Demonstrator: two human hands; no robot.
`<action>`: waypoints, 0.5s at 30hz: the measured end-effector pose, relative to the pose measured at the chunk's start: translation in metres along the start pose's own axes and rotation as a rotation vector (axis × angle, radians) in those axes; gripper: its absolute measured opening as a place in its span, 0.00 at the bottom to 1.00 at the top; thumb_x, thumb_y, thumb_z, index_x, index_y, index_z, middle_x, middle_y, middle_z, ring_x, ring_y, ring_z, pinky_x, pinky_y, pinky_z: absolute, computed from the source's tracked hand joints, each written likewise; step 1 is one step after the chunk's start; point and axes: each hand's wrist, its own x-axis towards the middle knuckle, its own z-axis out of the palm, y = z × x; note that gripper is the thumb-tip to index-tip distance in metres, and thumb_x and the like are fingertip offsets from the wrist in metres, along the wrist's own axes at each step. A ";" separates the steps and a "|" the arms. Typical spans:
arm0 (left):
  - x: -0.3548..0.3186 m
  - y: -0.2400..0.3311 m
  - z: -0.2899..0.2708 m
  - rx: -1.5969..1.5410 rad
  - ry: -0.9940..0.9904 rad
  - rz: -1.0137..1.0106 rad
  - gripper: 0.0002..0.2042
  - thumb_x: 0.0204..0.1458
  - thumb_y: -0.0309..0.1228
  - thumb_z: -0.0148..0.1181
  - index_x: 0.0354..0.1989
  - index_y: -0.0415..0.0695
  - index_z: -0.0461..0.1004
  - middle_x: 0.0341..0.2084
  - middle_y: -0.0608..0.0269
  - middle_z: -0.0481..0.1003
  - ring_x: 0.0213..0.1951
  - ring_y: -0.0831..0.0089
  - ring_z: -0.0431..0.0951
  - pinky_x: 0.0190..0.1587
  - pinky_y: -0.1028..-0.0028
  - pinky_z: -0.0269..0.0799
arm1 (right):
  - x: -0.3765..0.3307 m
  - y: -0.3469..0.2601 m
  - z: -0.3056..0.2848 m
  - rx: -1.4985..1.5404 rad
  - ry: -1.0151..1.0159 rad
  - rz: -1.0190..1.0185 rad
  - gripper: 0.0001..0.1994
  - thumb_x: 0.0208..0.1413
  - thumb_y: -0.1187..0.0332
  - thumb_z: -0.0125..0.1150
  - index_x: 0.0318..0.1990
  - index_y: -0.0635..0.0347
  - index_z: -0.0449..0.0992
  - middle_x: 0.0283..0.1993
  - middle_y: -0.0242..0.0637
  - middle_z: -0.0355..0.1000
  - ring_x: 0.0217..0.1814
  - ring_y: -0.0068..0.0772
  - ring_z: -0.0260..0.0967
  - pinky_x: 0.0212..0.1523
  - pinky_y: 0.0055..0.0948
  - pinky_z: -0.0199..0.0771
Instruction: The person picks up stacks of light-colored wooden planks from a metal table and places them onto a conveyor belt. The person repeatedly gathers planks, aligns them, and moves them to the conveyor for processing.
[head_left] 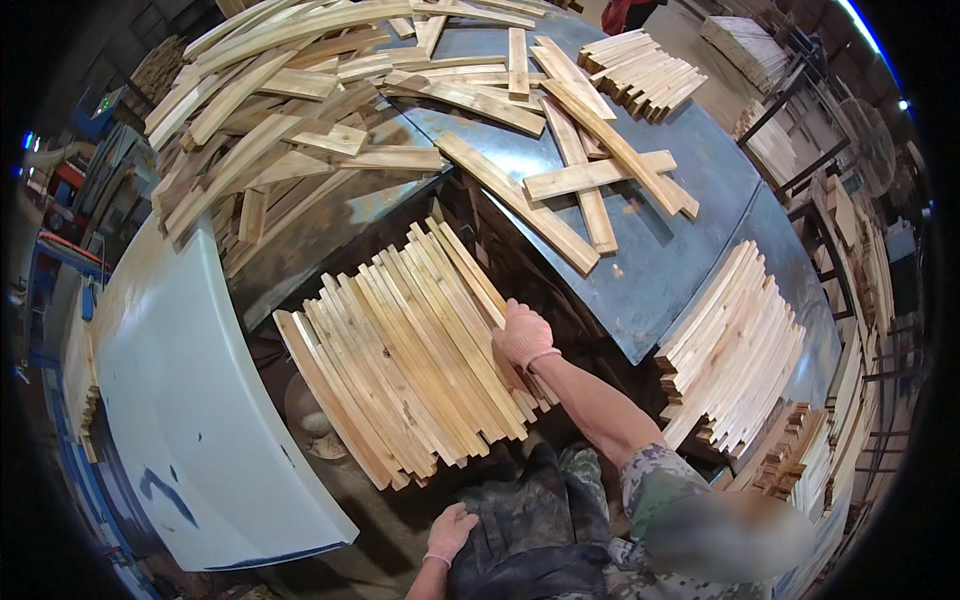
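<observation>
My right hand (pixel 525 335), in a pale knitted glove, reaches to the right side of a stack of wooden slats (pixel 400 350). Its fingers are closed on a wooden slat (pixel 465 268) along that side; part of the grip is hidden under the hand. The slats lie side by side, with uneven ends, in a gap between the work surfaces. Low in the view, my left hand (pixel 452 532), also gloved, is beside the dark apron (pixel 530 510). Its fingers are loosely bent and apart, and nothing shows in them.
A heap of loose slats (pixel 290 110) covers the far left. Several slats lie crossed on the blue-grey metal table (pixel 690 240). More stacks stand at the right (pixel 740 345) and far right (pixel 640 75). A pale curved panel (pixel 200 400) borders the gap on the left.
</observation>
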 end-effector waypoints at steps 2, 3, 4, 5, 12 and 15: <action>0.001 0.012 -0.005 0.071 0.017 0.014 0.34 0.57 0.40 0.70 0.69 0.31 0.70 0.59 0.41 0.80 0.62 0.58 0.81 0.65 0.67 0.73 | 0.012 0.004 0.010 -0.014 -0.079 0.031 0.32 0.61 0.50 0.65 0.62 0.65 0.66 0.57 0.58 0.77 0.60 0.59 0.78 0.61 0.50 0.79; 0.000 0.020 -0.009 0.113 0.020 0.023 0.34 0.57 0.40 0.70 0.69 0.31 0.70 0.58 0.42 0.80 0.61 0.59 0.81 0.65 0.67 0.73 | 0.011 0.008 0.020 0.020 -0.113 0.019 0.36 0.62 0.49 0.65 0.67 0.66 0.61 0.60 0.58 0.76 0.62 0.58 0.78 0.62 0.49 0.79; -0.002 0.026 -0.008 0.122 0.049 0.031 0.34 0.57 0.40 0.70 0.68 0.31 0.70 0.57 0.42 0.81 0.60 0.59 0.82 0.65 0.67 0.74 | 0.010 0.007 0.019 0.067 -0.167 0.018 0.39 0.62 0.49 0.64 0.71 0.66 0.58 0.64 0.59 0.74 0.64 0.58 0.77 0.63 0.48 0.78; -0.001 0.034 -0.008 0.143 0.054 0.050 0.34 0.56 0.39 0.70 0.68 0.31 0.71 0.56 0.43 0.81 0.59 0.59 0.82 0.64 0.68 0.74 | 0.010 0.007 0.018 0.138 -0.199 0.036 0.40 0.63 0.50 0.63 0.73 0.66 0.56 0.66 0.60 0.72 0.66 0.57 0.75 0.65 0.47 0.77; 0.030 0.097 0.019 0.012 -0.075 0.228 0.29 0.56 0.29 0.73 0.64 0.29 0.73 0.51 0.53 0.82 0.52 0.68 0.81 0.59 0.69 0.76 | -0.082 0.045 0.008 0.390 0.149 -0.248 0.39 0.64 0.54 0.62 0.76 0.67 0.59 0.73 0.59 0.66 0.74 0.58 0.65 0.74 0.48 0.65; 0.047 0.156 0.042 0.052 -0.188 0.368 0.26 0.59 0.30 0.71 0.63 0.29 0.74 0.50 0.55 0.81 0.50 0.68 0.80 0.57 0.69 0.76 | -0.157 0.100 -0.019 0.638 0.174 -0.088 0.34 0.66 0.53 0.61 0.74 0.62 0.65 0.66 0.57 0.73 0.67 0.60 0.71 0.66 0.46 0.74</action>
